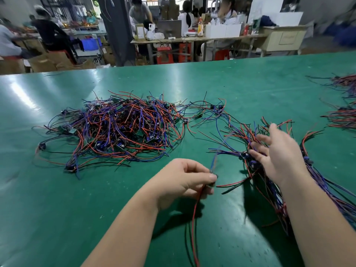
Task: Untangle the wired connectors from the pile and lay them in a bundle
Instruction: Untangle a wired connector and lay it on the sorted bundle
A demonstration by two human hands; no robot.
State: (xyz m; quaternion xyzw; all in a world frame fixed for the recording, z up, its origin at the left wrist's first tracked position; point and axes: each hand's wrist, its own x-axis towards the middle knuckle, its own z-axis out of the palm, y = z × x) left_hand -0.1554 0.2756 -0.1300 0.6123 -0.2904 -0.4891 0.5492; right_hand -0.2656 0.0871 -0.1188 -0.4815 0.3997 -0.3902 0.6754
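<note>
A tangled pile (123,130) of red, blue and black wired connectors with small green boards lies on the green table (57,199), left of centre. My left hand (185,178) pinches one wired connector (212,177) near the table's front; its red and black wires trail down toward me. To the right lies a laid-out bundle (269,182) of connectors running from the middle toward the lower right. Over that bundle my right hand (279,157) has its fingers spread and touches the wires near their connector ends.
More wire bundles (342,112) lie at the table's right edge. Beyond the table's far edge are other workbenches (192,38), red stools, cardboard boxes and several people working.
</note>
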